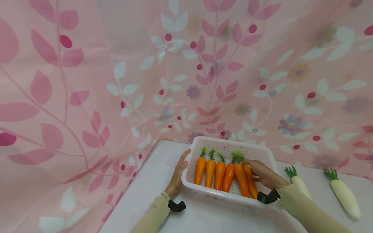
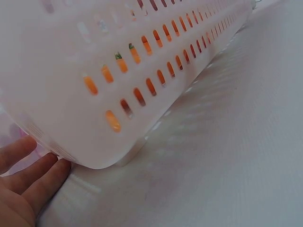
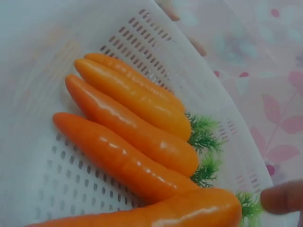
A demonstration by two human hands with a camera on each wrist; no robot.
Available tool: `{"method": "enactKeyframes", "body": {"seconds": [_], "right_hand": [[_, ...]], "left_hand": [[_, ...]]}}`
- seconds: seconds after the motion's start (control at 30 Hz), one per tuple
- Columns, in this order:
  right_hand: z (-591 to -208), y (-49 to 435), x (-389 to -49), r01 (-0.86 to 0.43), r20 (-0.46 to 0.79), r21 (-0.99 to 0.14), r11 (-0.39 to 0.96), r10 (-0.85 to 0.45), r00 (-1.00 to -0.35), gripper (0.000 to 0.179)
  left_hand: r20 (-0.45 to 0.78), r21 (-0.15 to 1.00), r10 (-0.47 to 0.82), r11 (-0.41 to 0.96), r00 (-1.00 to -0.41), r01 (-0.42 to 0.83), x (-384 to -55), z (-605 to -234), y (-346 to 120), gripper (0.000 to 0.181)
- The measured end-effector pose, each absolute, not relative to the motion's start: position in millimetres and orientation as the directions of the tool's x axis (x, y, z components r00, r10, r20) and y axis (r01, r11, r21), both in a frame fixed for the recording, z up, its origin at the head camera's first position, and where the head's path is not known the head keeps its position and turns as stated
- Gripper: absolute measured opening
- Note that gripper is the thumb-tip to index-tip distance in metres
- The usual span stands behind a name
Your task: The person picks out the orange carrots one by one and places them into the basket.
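Observation:
A white plastic basket [image 1: 221,193] holds several orange carrots [image 1: 210,173] with green tops, laid side by side. My left hand [image 1: 175,174] is at the basket's left end, its fingers extended along the outer wall; the left wrist view shows the fingertips [image 2: 59,163] at the lower corner. Over the basket's right part, my right hand [image 1: 263,173] grips the rightmost carrot [image 1: 251,183] near its top, partly covering it. In the right wrist view, one fingertip [image 3: 277,197] is beside the green top of the nearest carrot [image 3: 199,208].
Two white radishes with green stems lie to the right of the basket: the nearer radish [image 1: 300,186] is partly behind the right forearm, and the other radish [image 1: 345,197] is farther right. A white table [image 1: 215,213] lies beneath, and a pink floral curtain [image 1: 186,64] hangs behind.

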State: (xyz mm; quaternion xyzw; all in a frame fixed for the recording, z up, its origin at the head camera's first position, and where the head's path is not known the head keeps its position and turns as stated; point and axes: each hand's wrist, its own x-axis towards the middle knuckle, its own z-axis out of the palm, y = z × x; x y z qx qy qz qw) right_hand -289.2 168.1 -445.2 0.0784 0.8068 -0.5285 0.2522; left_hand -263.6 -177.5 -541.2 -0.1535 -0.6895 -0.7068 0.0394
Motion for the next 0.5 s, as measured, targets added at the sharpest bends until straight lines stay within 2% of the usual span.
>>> {"method": "enactKeyframes", "body": {"seconds": [0.23,0.5], "right_hand": [[-445.7,164.8,-284.0,0.341,-0.469,-0.799,0.496,-0.156,-0.870,0.085],[-449.6,168.2,-291.4,0.313,-0.461,-0.771,0.555,-0.146,-0.875,0.066]], "left_hand": [[0.264,0.964,0.156,-0.047,-0.952,0.260,-263.4,-540.9,-176.1,0.055],[0.273,0.962,0.152,-0.034,-0.950,0.271,-263.0,-541.5,-176.0,0.055]]}}
